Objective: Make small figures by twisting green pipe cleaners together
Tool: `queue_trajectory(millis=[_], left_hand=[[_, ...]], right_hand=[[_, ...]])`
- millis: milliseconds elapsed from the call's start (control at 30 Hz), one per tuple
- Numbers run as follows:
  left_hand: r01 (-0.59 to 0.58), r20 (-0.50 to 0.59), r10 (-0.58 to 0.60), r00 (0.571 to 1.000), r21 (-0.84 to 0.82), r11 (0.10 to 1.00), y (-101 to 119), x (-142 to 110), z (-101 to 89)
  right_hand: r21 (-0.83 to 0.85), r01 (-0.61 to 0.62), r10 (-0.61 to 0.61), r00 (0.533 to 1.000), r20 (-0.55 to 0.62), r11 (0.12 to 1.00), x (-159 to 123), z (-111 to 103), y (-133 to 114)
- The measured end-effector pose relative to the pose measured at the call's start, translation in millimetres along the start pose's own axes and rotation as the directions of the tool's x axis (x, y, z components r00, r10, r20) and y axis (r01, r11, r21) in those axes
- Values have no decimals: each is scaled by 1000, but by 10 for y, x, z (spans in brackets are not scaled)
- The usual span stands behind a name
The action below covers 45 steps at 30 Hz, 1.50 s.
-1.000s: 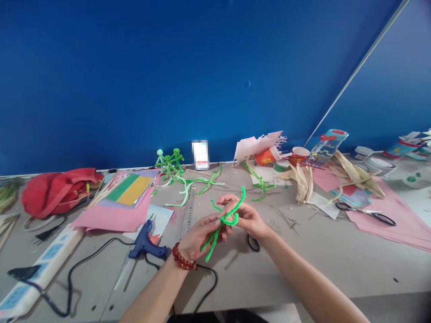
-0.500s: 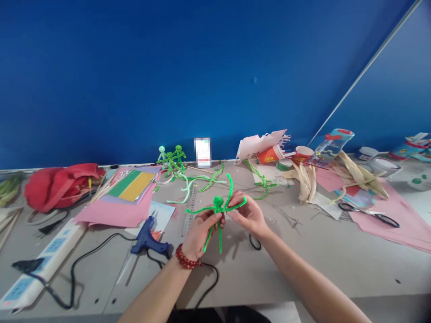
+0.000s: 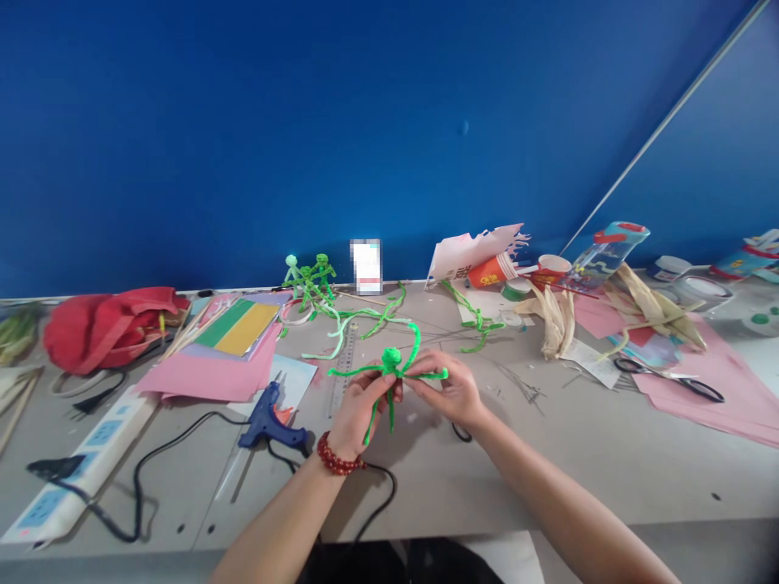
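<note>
A bright green pipe-cleaner figure [image 3: 391, 358] is held up over the table between both hands. It has a wound ball of a head, two stretched side limbs, two hanging legs and one extra strand curving upward. My left hand [image 3: 359, 405], with red beads at the wrist, is closed around the body, thumb in front. My right hand [image 3: 449, 388] pinches the limb on the right side near the body, and the limb's tip sticks out past the fingers. Behind, several finished-looking green figures [image 3: 309, 280] stand near the wall, beside loose green pipe cleaners [image 3: 380, 316].
A blue glue gun [image 3: 271, 422] with its cord lies left of my hands, near a white power strip [image 3: 91, 462]. A clear ruler [image 3: 344, 369] is behind them. Scissors [image 3: 669, 380], paper cups [image 3: 492, 270] and dried husks [image 3: 553, 320] lie to the right; a red bag [image 3: 113, 328] is far left.
The upward strand has bent over into a curve toward the left. My right fingers have closed in on the right limb near the body. The view has shifted slightly.
</note>
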<state>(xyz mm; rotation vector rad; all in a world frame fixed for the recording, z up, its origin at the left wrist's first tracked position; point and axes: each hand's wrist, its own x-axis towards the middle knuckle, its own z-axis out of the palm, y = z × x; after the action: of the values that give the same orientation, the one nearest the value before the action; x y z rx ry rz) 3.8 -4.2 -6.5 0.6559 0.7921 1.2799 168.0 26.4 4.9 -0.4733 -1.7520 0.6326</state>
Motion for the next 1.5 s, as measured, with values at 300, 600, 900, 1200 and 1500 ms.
queue_trajectory(millis=[300,600,900,1200,1500], left_hand=[[47,-12,-49,999,-128,991,30,3,17],[23,5,-23,1000,-54,998,25,2,21],[85,89,-86,992,13,996,88,-15,71],[28,73,-31,997,45,999,60,-26,55],[-15,20,14,1000,84,996,-22,-25,-28]], right_hand=[[-94,111,-107,993,48,989,-13,-18,14],[-136,121,-112,991,69,983,-19,-14,9],[-320,314,-285,949,137,894,-51,-51,36],[-351,230,-241,970,11,908,-43,4,-19],[-224,56,-71,996,-59,973,-34,106,-76]])
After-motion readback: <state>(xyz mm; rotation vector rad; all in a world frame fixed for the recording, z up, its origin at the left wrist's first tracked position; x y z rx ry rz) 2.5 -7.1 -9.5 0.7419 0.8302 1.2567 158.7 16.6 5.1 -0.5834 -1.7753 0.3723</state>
